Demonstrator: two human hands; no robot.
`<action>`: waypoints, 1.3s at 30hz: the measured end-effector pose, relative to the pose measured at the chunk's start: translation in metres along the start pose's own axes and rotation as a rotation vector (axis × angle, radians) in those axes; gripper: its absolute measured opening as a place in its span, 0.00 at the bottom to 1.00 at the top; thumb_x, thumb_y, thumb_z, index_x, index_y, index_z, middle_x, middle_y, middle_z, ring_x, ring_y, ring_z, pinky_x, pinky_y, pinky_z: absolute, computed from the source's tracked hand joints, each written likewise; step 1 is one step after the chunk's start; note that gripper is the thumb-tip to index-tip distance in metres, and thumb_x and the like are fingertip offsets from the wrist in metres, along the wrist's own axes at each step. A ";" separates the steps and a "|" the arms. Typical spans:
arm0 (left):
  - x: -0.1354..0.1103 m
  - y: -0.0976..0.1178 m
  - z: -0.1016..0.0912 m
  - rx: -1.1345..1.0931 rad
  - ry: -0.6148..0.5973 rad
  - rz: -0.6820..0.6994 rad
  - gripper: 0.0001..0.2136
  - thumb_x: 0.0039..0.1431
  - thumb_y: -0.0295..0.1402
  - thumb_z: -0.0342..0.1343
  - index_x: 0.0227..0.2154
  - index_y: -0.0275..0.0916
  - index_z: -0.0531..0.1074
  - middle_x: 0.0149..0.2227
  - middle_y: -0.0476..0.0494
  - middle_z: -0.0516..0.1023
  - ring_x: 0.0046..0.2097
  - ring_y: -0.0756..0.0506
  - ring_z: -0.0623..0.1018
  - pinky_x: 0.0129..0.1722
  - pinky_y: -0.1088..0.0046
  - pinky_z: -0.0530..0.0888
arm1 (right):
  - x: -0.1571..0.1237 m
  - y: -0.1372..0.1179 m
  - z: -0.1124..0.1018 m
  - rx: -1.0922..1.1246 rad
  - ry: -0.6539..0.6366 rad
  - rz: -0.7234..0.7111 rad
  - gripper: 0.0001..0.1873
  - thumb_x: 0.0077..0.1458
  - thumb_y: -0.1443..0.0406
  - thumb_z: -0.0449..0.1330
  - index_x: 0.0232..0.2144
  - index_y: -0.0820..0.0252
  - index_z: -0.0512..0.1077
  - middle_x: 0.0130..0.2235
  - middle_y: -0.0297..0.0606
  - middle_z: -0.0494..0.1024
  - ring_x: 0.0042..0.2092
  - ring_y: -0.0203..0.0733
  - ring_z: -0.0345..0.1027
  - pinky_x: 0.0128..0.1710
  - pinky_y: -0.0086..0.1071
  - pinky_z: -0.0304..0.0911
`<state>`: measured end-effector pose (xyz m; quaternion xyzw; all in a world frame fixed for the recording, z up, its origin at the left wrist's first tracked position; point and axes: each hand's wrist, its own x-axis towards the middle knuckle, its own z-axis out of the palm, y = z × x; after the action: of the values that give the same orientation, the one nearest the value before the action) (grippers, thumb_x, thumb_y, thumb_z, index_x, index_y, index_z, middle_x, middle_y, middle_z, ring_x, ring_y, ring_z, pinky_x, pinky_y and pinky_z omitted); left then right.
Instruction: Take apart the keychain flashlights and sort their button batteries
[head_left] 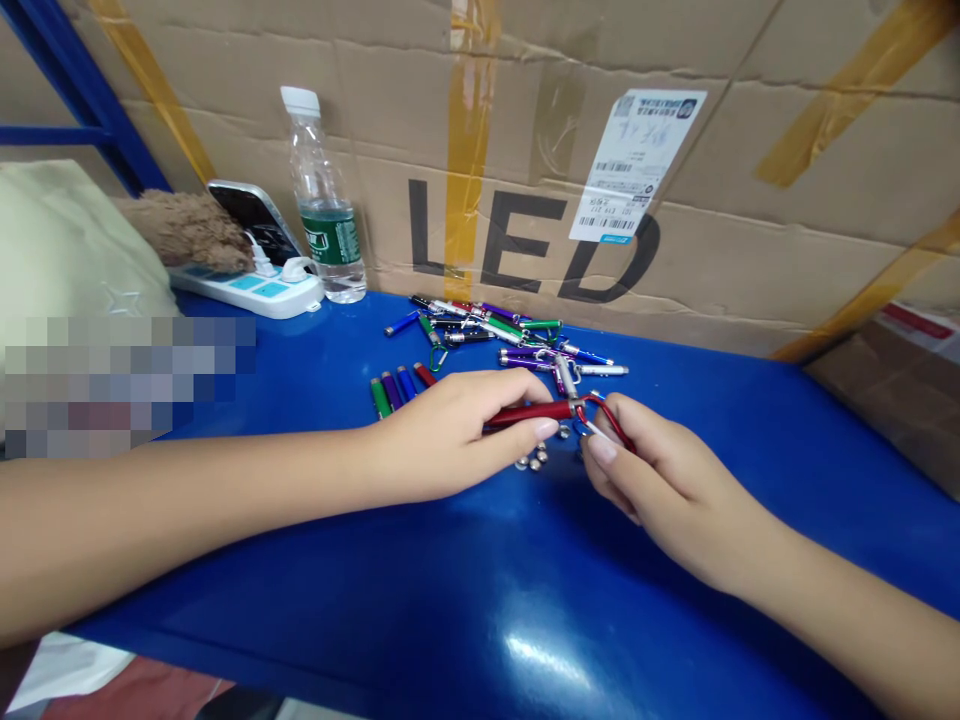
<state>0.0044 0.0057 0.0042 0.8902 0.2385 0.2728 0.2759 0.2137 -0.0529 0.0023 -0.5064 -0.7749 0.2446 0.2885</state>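
Blue tabletop [757, 470] fills my head view. The left hand [442, 440] grips a red penlight [529, 412]; the right hand [664, 480] pinches its clip [611, 420], partly hidden by fingers. More penlights [510, 335] lie beyond; small metal caps [534, 458] beside the grip are hard to make out.

Left hand [442, 440], right hand [664, 490], both curled

A slim red metal keychain flashlight [529, 412] is held roughly level, its barrel pinched in the left hand [442, 440]. A red-and-silver carabiner clip [604, 418] sits at its silver end, with the clip's loop gripped in the right hand [660, 490].
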 end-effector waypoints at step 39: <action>-0.010 0.007 0.011 0.864 0.079 0.326 0.13 0.69 0.38 0.42 0.34 0.36 0.66 0.25 0.48 0.75 0.26 0.47 0.74 0.28 0.69 0.55 | 0.002 -0.005 0.001 -0.203 0.052 -0.118 0.12 0.65 0.58 0.43 0.28 0.52 0.52 0.21 0.30 0.63 0.20 0.36 0.55 0.21 0.32 0.53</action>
<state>0.0052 -0.0092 -0.0026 0.9386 0.1973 0.2219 -0.1759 0.2092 -0.0534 0.0052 -0.4925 -0.8165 0.1342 0.2697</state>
